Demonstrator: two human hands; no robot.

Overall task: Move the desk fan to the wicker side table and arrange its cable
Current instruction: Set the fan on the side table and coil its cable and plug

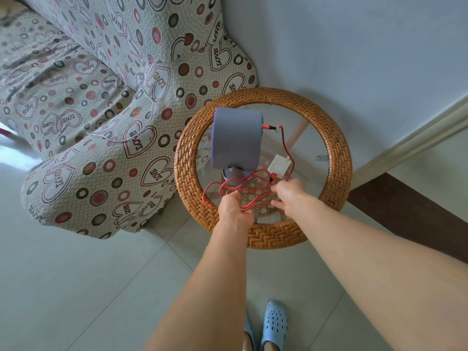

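The grey-purple desk fan (pixel 236 141) stands upright on the glass top of the round wicker side table (pixel 338 158). Its red cable (pixel 285 145) runs from a plug at the fan's back, past a white charger block (pixel 278 166), into loose loops on the glass near the front rim. My left hand (pixel 235 207) grips a bundle of these red loops. My right hand (pixel 288 192) pinches the cable just in front of the charger block, where the cable's red end plugs in.
A sofa (pixel 101 122) with a heart-and-circle cover stands left of the table, a thin white cord (pixel 149 110) lying on it. A white wall and baseboard (pixel 405 145) run behind and right. Pale floor tiles lie below, with my blue slippers (pixel 274 323) at the bottom.
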